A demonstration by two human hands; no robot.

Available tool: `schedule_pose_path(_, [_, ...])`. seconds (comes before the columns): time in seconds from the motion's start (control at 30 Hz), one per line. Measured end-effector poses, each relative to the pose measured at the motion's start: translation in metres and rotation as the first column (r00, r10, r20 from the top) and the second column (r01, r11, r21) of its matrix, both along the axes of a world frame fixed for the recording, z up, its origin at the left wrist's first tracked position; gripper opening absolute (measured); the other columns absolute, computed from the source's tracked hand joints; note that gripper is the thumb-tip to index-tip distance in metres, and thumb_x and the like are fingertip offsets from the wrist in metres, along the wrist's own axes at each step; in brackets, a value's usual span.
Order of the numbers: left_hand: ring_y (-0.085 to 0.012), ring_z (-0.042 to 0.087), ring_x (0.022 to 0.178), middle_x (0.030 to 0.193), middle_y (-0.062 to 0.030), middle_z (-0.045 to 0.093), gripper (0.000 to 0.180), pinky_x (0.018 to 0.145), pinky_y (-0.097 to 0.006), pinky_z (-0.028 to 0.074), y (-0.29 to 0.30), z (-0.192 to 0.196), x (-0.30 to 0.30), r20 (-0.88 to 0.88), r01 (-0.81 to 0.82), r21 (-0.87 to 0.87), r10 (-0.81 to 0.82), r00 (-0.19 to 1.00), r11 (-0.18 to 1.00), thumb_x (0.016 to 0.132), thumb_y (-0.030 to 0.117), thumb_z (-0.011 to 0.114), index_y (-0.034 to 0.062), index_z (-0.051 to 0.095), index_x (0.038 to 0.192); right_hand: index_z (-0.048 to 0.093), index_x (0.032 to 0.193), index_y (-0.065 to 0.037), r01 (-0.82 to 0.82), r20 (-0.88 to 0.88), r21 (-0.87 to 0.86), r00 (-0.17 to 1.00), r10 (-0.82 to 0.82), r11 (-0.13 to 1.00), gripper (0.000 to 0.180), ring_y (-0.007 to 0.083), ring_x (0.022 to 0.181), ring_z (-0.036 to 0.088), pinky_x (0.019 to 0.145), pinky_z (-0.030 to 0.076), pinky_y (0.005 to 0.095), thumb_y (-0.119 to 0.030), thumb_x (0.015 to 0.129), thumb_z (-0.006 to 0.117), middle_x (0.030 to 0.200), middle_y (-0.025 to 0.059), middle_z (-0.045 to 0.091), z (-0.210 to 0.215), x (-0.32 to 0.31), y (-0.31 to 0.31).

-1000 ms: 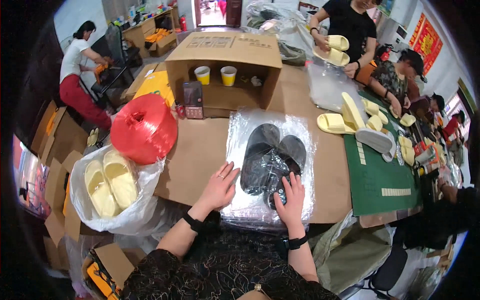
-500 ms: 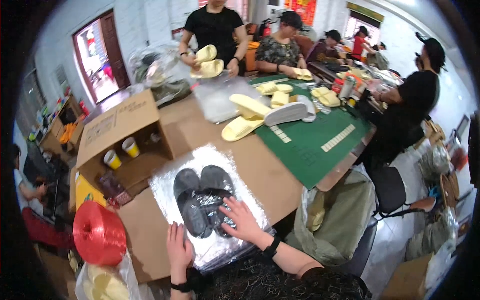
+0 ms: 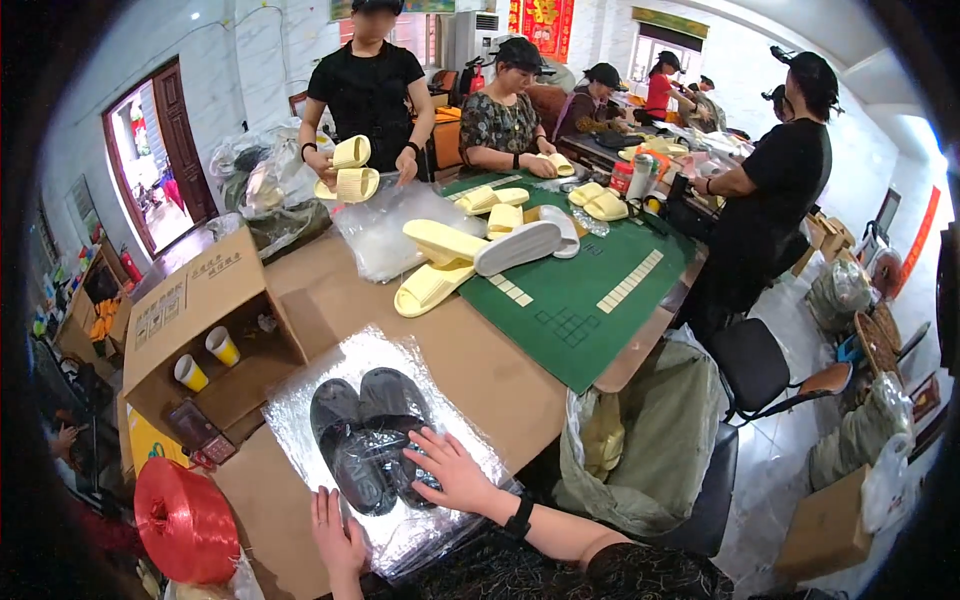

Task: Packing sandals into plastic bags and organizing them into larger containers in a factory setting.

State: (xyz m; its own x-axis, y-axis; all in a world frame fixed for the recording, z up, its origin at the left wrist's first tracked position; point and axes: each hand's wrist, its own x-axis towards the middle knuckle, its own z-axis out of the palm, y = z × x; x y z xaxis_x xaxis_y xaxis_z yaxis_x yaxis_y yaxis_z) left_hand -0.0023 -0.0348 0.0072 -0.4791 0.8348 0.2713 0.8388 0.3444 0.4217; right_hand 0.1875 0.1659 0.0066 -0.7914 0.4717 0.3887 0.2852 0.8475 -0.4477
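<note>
Red roll (image 3: 187, 522) and box (image 3: 200, 295) stand near black slippers (image 3: 362, 468); right fingers (image 3: 434, 452) spread on them, left fingers (image 3: 322, 512) slightly apart.

Tabletop (image 3: 470, 370) beyond the black slippers (image 3: 362, 470) is open; cardboard box (image 3: 195, 290) blocks left.

glossy plastic bags (image 3: 298, 420), matt cardboard box (image 3: 195, 295)

Left of centre in the lower half of the frame, a pair of black slippers (image 3: 355, 455) lies side by side — slightly slanted, glossy toward their lower ends — on a stack of shiny, crinkled clear plastic film (image 3: 294, 411).
</note>
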Motion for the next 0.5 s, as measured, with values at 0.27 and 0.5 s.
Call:
schedule_pose_path(0.27, [-0.0444, 0.034, 0.133, 0.140, -0.0275, 0.042, 0.052, 0.109, -0.052, 0.028, 0.0011, -0.0013, -0.0011, -0.002, 0.002, 0.010, -0.002, 1.000, 1.000, 0.081, 0.013, 0.051, -0.0043, 0.048, 0.130, 0.047, 0.134, -0.008, 0.003, 0.007, 0.007, 1.000, -0.003, 1.000, 0.054, 0.0311, 0.141, 0.026, 0.111, 0.023, 0.0521, -0.036, 0.089, 0.055, 0.150, 0.0141, 0.032, 0.0010, -0.0004, 0.0014])
schedule_pose_path(0.5, [-0.0430, 0.035, 0.133, 0.140, -0.0258, 0.042, 0.051, 0.109, -0.052, 0.028, 0.0021, 0.0030, 0.0010, -0.011, -0.021, 0.000, 0.021, 1.000, 1.000, 0.081, 0.012, 0.051, -0.0029, 0.049, 0.130, 0.048, 0.134, -0.007, 0.001, -0.017, 0.008, 1.000, -0.001, 1.000, 0.054, 0.0312, 0.140, 0.027, 0.111, 0.024, 0.0523, -0.036, 0.089, 0.055, 0.149, 0.0144, 0.035, 0.0016, -0.0019, 0.0010])
